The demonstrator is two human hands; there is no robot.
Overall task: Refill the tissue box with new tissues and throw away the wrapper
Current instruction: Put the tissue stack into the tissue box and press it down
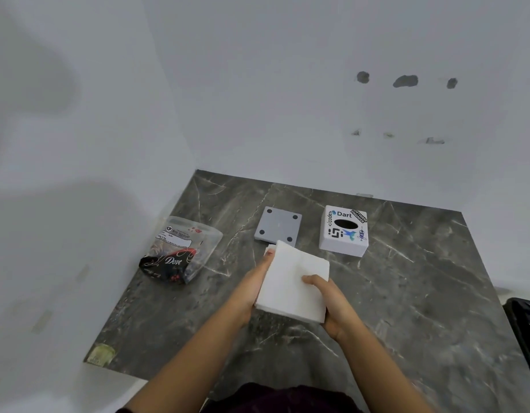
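A thick white stack of tissues is held above the dark marble table, between both hands. My left hand grips its left edge, and my right hand grips its right near corner. The white tissue box, covered in stickers, stands at the back right with its oval slot facing up. Its grey base plate lies flat just left of it, beyond the stack. The plastic wrapper, clear and black with "Dove" printed on it, lies open and crumpled at the table's left side.
White walls meet in a corner behind the table. A black bag or bin shows at the right frame edge. A yellowish sticker patch sits on the table's near left corner.
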